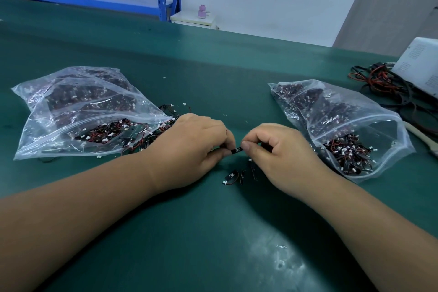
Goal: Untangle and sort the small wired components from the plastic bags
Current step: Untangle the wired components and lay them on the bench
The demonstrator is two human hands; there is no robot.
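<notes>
Small black component point(237, 149) is held just above the green surface point(213, 232), mid-scene. It is pinched at both ends. The left grip point(194, 141) clenches its left end between thumb and curled fingers, and the right grip point(277, 149) does the same on its right end. Its wires are hidden under the fingers, so I cannot tell whether it is free of any tangle.

Just near of it, a few loose components point(233, 176) lie on the surface, one showing a white plug. This is likely the start of a sorted lot.

Left: clear zip bags point(78, 106) lie overlapped, with a spilled knot of red-black wired parts point(166, 123) at their mouth, just beside the left grip. Right: an open bag point(341, 123) has a tangle heaped at its near mouth. Far right: a white box point(419, 61) sits with heavier cables point(379, 85) beside it.

Risks, as judged:
- If a hidden wire is snagged, a hard pull on the two ends could tear it from its plug.
- The loose components sit close under the right grip, so a careless wrist sweep could scatter them.
- The spilled knot is so near the left grip that a trailing lead could hook it and drag more parts out.
- Both bag mouths face the centre, so sorted and unsorted pieces could mix.
</notes>
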